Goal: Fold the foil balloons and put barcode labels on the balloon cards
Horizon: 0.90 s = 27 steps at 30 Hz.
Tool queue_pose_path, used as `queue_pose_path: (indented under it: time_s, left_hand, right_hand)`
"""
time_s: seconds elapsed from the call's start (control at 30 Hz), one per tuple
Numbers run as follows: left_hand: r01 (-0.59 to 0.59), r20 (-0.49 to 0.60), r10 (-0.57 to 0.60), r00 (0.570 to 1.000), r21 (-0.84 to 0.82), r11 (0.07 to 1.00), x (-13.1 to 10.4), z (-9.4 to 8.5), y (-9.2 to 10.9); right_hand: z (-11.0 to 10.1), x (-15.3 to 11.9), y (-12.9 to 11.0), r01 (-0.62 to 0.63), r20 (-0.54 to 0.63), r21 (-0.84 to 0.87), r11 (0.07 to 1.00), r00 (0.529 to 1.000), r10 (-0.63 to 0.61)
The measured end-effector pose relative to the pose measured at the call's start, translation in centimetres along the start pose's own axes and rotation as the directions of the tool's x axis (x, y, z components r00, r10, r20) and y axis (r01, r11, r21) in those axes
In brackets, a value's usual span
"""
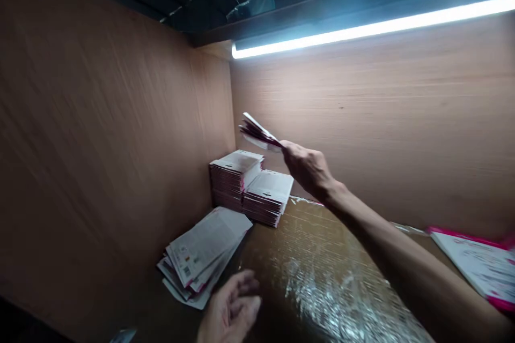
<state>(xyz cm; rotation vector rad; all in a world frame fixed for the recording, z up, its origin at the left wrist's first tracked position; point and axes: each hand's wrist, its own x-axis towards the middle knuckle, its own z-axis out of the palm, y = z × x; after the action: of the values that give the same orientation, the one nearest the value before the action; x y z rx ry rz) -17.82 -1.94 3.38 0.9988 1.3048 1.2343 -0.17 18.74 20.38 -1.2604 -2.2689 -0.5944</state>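
In my right hand (308, 166), raised toward the back wall, is a thin bundle of flat printed packets (259, 134), gripped at one end while the other end fans out. Below and left of it stand two neat stacks, a taller packet stack (237, 177) in the corner and a shorter packet stack (267, 193) beside it. My left hand (231, 308) is low in front, fingers loosely curled and apart, with nothing in it. Just left of that hand lies a loose, uneven pile of packets (205, 252), the top one showing printed text and a barcode.
Wooden panels form a left wall (120, 118) and a back wall (382, 118). A bright tube light (362, 32) runs under the upper ledge. Shiny plastic wrap (341, 278) covers the brown surface. A pink-edged white printed item (478, 268) lies at the right.
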Motion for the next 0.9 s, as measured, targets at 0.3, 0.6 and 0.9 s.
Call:
queue_pose_path:
  time_s: [0.3,0.6,0.9]
  left_hand:
    - [-0.382,0.066,0.378,0.924,0.23,0.895,0.8,6.9,1.8]
    - [-0.322,0.33,0.27,0.904,0.114,0.94,-2.8,10.5,0.4]
    - [-0.325,0.273,0.258,0.927,0.239,0.915,-1.8,10.8,-0.3]
  right_hand:
    - [-9.1,-21.0,5.5,-0.089,0.389,0.639,0.764,0.895,-0.221]
    - [-3.7,-30.7,1.9,-0.385,0.315,0.841,0.379,0.92,0.234]
    - [-2.3,-31.4,1.1,-0.358,0.291,0.88,0.312,0.926,0.241]
